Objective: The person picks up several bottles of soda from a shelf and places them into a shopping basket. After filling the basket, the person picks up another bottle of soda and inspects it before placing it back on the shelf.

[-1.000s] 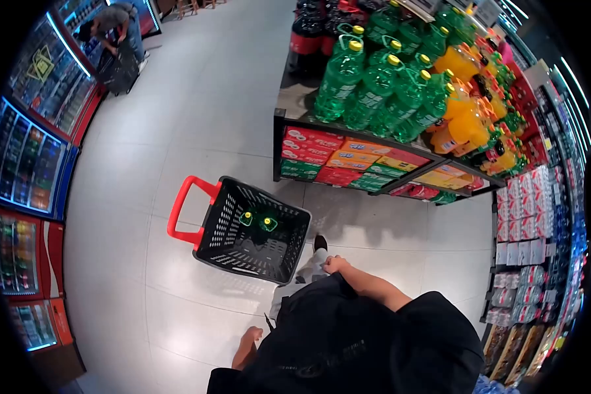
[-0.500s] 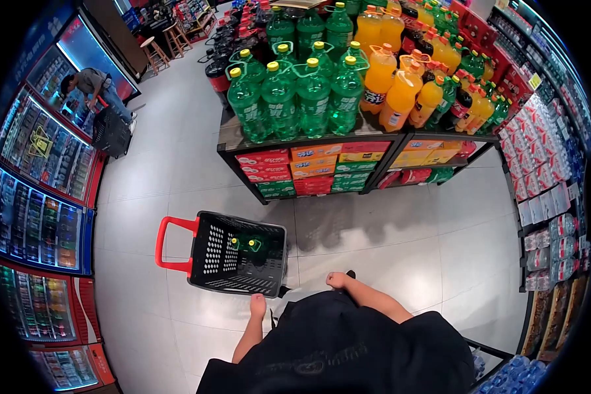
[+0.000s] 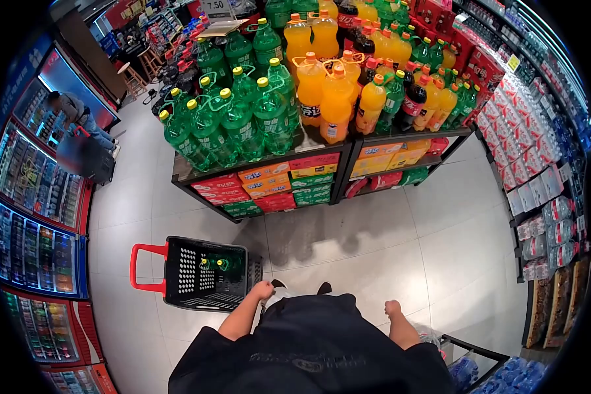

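Observation:
My left hand [image 3: 263, 290] hangs at the near right edge of a black rolling shopping basket [image 3: 207, 301], its fingers curled with nothing seen in them. From this view I cannot tell whether it touches the basket. The basket has perforated sides and a red handle [image 3: 133, 266] pointing left. Inside it are green soda bottles [image 3: 222, 264] with yellow caps; two caps show. My right hand [image 3: 393, 308] hangs over the floor on the right, loosely fisted and holding nothing visible.
Ahead stands a display shelf [image 3: 256, 172] with large green bottles [image 3: 240, 123], orange soda bottles [image 3: 335, 104] and cartons. Drink coolers [image 3: 36, 246] line the left, where a person [image 3: 79, 115] bends beside another basket. Wrapped packs [image 3: 522, 141] fill the right side; bottled water [image 3: 512, 375] sits at lower right.
The basket and display have shifted left in view. My left hand has swung forward to the basket's edge, and my right hand has swung out to the right and lower.

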